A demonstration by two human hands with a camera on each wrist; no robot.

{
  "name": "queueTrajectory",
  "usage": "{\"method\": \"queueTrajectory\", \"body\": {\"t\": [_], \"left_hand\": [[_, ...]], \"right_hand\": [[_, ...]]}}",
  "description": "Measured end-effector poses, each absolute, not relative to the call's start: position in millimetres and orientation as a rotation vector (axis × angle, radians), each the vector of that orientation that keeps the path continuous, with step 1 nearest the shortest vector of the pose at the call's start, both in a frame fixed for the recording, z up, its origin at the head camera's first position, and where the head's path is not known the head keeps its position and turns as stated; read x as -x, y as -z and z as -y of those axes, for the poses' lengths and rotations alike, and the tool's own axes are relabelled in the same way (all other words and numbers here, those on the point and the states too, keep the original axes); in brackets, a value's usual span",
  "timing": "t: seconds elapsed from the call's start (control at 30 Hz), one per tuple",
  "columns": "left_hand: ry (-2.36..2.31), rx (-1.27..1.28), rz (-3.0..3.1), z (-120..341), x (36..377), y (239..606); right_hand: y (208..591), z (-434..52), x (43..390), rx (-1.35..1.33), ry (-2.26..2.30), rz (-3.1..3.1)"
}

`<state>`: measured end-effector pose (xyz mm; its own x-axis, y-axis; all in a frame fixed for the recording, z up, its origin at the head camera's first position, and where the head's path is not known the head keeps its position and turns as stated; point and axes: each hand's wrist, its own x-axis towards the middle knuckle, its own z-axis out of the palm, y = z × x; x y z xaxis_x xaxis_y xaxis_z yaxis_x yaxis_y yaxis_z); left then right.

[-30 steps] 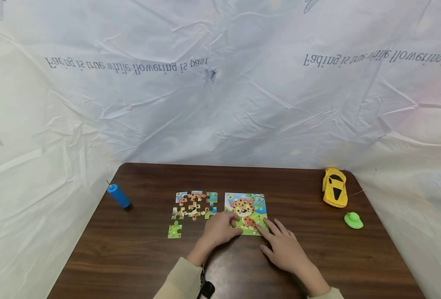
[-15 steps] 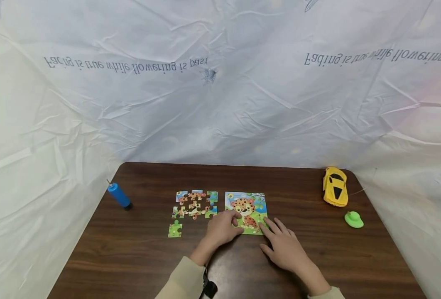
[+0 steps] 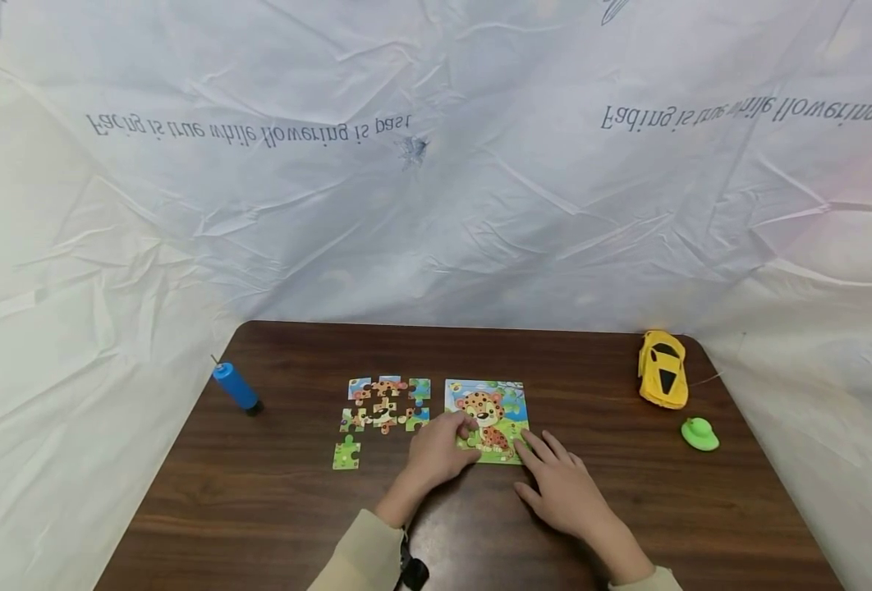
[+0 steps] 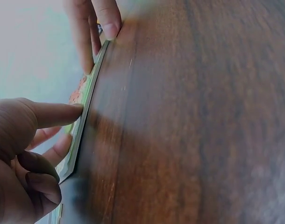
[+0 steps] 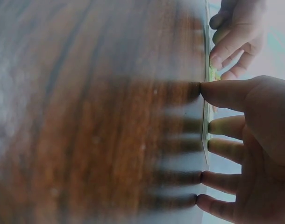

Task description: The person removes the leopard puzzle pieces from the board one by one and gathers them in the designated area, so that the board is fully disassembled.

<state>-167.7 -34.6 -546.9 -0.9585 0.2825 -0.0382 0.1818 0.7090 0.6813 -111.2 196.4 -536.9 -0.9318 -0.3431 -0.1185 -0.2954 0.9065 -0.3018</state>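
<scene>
A square leopard jigsaw puzzle [image 3: 510, 402] lies flat on the dark wooden table [image 3: 259, 509]. My left hand [image 3: 436, 450] is at its lower left, thumb and forefinger pinching what looks like a green puzzle piece [image 3: 471, 441]; the piece is mostly hidden by the fingers. In the left wrist view, the other fingers of the left hand [image 4: 21, 144] curl in. My right hand [image 3: 565, 492] rests spread at the lower right corner. In the right wrist view, the thumb and fingers of the right hand [image 5: 266, 140] touch the puzzle's edge and the table.
Several loose puzzle pieces [image 3: 346, 453] lie in rows left of the puzzle. A blue cylinder [image 3: 233, 386] with a black end lies at the far left. At the right are a yellow toy car [image 3: 663, 382] and a green hat-shaped item [image 3: 699, 435]. A white printed sheet [image 3: 436, 230] hangs behind.
My left hand has shifted slightly right along the puzzle, its fingertips moving a little. My right hand stays nearly still, and the loose pieces have not moved.
</scene>
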Motion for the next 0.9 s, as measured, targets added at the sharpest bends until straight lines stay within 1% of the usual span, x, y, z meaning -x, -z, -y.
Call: {"method": "queueTrajectory", "body": {"t": [0.37, 0.57, 0.73, 0.9], "left_hand": [[-1.292, -0.427, -2.662, 41.3, 173.7, 548.0], [-1.413, -0.386, -2.558, 50.3, 173.4, 543.4], [-1.442, -0.376, -2.56, 67.1, 170.0, 535.9], [-1.452, -0.339, -2.573, 95.4, 164.7, 528.6]], "right_hand": [[534.9, -195.3, 111.2, 0.46, 0.414, -2.877], [534.5, -195.1, 110.8, 0.463, 0.409, -2.881], [534.0, -195.3, 110.8, 0.463, 0.404, -2.88], [534.2, -195.4, 110.9, 0.464, 0.406, -2.872]]}}
